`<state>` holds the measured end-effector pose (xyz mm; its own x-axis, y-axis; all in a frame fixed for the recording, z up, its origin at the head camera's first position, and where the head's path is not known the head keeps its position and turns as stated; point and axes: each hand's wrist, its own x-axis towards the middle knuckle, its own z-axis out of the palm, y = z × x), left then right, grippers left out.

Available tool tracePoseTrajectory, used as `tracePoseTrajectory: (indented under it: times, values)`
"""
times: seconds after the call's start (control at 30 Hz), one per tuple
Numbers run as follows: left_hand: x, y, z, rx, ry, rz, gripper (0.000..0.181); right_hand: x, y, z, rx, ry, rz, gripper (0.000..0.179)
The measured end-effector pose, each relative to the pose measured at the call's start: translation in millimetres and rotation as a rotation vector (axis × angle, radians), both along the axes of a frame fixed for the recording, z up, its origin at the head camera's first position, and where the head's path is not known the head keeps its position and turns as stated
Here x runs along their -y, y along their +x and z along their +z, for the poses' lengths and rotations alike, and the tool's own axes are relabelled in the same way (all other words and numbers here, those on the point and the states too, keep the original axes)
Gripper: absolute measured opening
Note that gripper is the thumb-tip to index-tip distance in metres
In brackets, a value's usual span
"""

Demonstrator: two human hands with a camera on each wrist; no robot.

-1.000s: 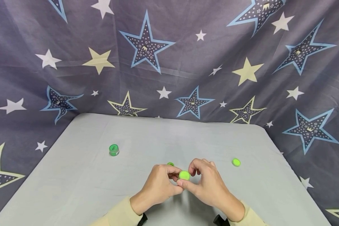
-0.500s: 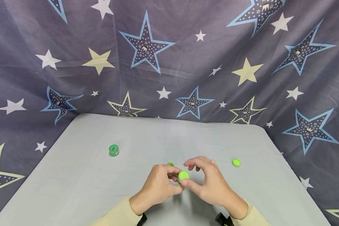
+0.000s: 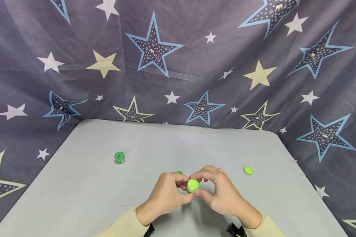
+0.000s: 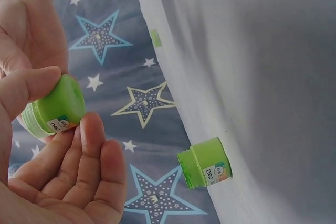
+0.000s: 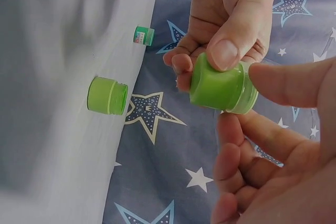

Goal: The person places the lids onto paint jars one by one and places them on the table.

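Observation:
A small light green jar (image 3: 192, 186) with a bright green top is held upright between both hands, above the table. My left hand (image 3: 169, 191) grips its body with thumb and fingers, and the thumb lies along the green wall in the right wrist view. My right hand (image 3: 223, 191) pinches the jar's upper rim between thumb and index finger; the clear rim (image 5: 248, 90) shows there. Just behind the hands stands a second light green jar (image 5: 105, 95), uncapped with its threaded neck showing; in the head view my left hand mostly hides it.
On the right of the grey-white table (image 3: 86, 191) lies a round light green lid (image 3: 248, 170). A darker green jar (image 3: 120, 157) stands to the left. Dark star-patterned cloth (image 3: 178, 59) hangs behind the table and along its sides.
My right fingers spread away from the jar, then came back, the thumb shifting from the jar's top to its near right edge. The left hand stays nearly still.

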<state>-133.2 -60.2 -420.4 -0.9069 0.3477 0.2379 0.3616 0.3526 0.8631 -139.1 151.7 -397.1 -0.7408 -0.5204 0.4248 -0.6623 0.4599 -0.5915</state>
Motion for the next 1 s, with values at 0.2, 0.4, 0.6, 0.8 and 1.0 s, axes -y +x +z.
tracePoseTrajectory:
  times: [0.2, 0.4, 0.6, 0.8, 1.0]
  values:
    - [-0.5, 0.2, 0.2, -0.009, -0.003, 0.015, 0.021, 0.5, -0.2, 0.8, 0.012, 0.013, -0.035, 0.038]
    - [-0.8, -0.1, -0.2, -0.020, -0.013, 0.027, 0.023, 1.8, 0.3, -0.1, 0.037, 0.015, -0.067, 0.037]
    - [-1.3, -0.1, -1.3, -0.041, -0.002, 0.030, 0.025, 3.8, 2.1, -1.5, 0.016, 0.011, -0.108, 0.035]
    - [-1.4, 0.3, -1.8, -0.041, 0.007, 0.034, 0.026, 6.4, 4.0, -2.5, -0.004, 0.009, -0.144, 0.035]
    - [-1.7, 0.4, -1.9, -0.043, 0.015, 0.034, 0.026, 7.9, 5.2, -3.0, -0.009, 0.010, -0.173, 0.035]
